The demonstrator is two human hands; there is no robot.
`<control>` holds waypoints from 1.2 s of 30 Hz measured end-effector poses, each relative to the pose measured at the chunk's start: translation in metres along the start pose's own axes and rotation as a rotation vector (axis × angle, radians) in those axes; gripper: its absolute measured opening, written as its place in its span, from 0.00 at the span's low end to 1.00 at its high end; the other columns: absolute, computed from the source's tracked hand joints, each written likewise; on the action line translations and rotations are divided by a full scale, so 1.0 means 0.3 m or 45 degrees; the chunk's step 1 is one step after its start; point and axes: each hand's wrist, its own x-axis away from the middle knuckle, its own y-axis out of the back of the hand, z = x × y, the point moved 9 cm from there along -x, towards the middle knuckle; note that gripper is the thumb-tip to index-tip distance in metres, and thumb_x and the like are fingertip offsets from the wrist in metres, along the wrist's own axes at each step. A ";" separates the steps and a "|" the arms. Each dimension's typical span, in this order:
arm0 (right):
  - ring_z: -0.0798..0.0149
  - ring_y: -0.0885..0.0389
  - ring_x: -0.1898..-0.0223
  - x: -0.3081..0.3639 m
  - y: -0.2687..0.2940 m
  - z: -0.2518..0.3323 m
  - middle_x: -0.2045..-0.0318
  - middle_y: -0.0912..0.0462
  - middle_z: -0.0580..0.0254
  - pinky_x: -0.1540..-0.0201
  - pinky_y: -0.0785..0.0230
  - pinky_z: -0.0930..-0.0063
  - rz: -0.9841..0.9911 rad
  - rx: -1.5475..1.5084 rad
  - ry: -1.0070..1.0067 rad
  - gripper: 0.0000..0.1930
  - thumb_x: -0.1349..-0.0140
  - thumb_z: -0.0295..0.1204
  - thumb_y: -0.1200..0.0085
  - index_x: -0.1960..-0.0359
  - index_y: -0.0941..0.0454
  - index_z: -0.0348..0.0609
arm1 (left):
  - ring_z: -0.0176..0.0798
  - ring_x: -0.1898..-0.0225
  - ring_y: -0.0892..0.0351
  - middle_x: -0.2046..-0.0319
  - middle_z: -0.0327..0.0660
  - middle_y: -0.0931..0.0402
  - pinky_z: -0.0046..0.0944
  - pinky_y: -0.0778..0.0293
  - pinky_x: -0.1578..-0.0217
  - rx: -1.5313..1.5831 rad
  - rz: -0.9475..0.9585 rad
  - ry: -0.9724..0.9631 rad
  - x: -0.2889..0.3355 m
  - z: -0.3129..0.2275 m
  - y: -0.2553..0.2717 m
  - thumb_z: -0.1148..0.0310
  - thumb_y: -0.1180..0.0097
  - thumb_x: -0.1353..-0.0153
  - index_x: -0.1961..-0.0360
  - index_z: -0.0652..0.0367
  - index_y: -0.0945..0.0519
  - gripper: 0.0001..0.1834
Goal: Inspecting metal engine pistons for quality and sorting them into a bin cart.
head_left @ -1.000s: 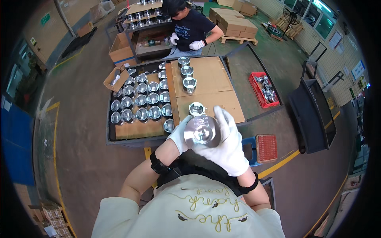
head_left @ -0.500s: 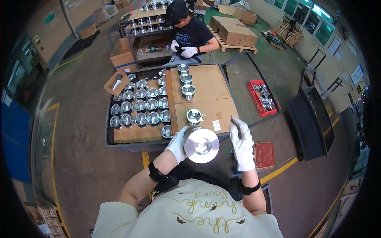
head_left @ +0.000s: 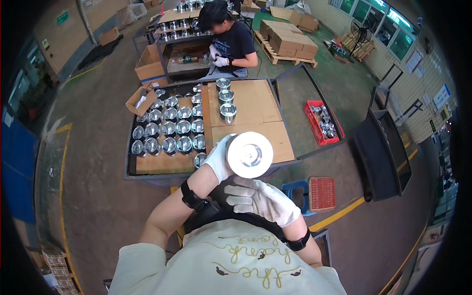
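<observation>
My left hand (head_left: 218, 160), in a white glove, grips a large metal piston (head_left: 250, 155) by its side. The bright round crown faces up toward me, above the near edge of the workbench. Just below the piston, my gloved right hand (head_left: 265, 202) reaches leftward with its fingers stretched out and nothing in them. Beyond the held piston, three standing pistons (head_left: 228, 113) form a row on a cardboard sheet (head_left: 258, 105). To the left, many more pistons (head_left: 169, 129) stand in rows in a dark-edged tray. The held piston covers part of the cardboard.
A small open carton (head_left: 141, 100) sits at the tray's left corner. Across the bench a person (head_left: 227, 46) in white gloves works. On the floor to the right are a red crate (head_left: 322, 123) of metal parts, a blue stool (head_left: 295, 189) with a red crate beside it, and a dark cart (head_left: 381, 152).
The held piston has risen away from me, now covering the piston that stood nearest on the cardboard. My right hand has swung left and nearer, from beside the bench to below the held piston.
</observation>
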 end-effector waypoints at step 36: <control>0.65 0.26 0.48 0.067 0.160 0.292 0.46 0.28 0.57 0.46 0.32 0.71 -0.982 1.392 0.950 0.42 0.45 0.25 0.38 0.31 0.49 0.42 | 0.41 0.46 0.29 0.47 0.44 0.28 0.45 0.36 0.42 0.109 0.187 -0.025 0.182 0.064 -0.170 0.70 0.55 0.36 0.43 0.62 0.32 0.20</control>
